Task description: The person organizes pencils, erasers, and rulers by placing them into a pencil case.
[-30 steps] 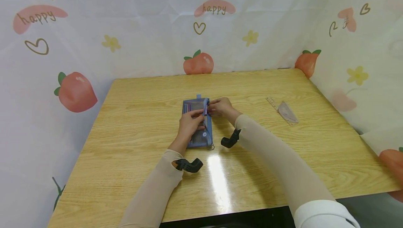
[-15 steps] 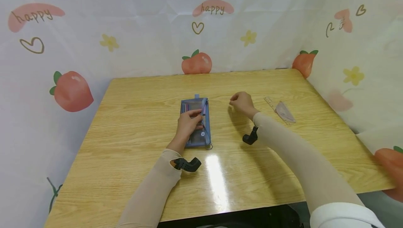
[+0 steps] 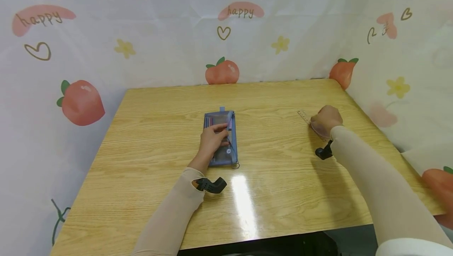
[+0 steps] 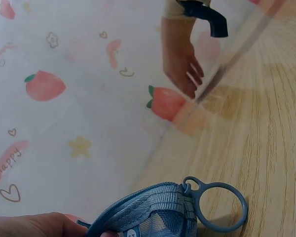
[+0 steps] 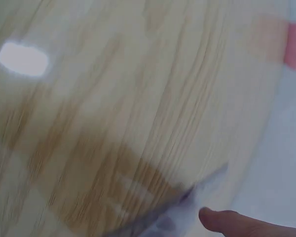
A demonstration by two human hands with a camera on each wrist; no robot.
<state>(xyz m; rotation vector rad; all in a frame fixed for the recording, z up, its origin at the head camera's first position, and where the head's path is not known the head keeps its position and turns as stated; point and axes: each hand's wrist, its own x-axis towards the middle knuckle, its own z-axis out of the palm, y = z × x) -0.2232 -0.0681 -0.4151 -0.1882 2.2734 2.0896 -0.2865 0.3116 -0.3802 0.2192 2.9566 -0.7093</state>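
A blue see-through zip pencil case (image 3: 223, 157) lies on the table, its zip side parted, with slim coloured items inside. My left hand (image 3: 209, 142) is at that zip side, thumb and fingers holding the case's edge, as the left wrist view shows at the blue fabric (image 4: 160, 200). Over to the right, my right hand (image 3: 327, 118) reaches down over a clear protractor (image 3: 319, 131), covering part of it. In the right wrist view the thumb (image 5: 229, 223) is close beside the protractor (image 5: 185, 207), apart from it; the other fingers are hidden there.
A clear ruler (image 3: 303, 116) pokes out past my right hand's fingertips. A metal-like ring (image 4: 223, 207) hangs from the case's near corner. Printed cloth (image 3: 170, 43) walls the back and sides of the wooden table (image 3: 159, 110).
My right hand has left the pencil case and travelled right across the table to the protractor. The left hand has stayed at the case.
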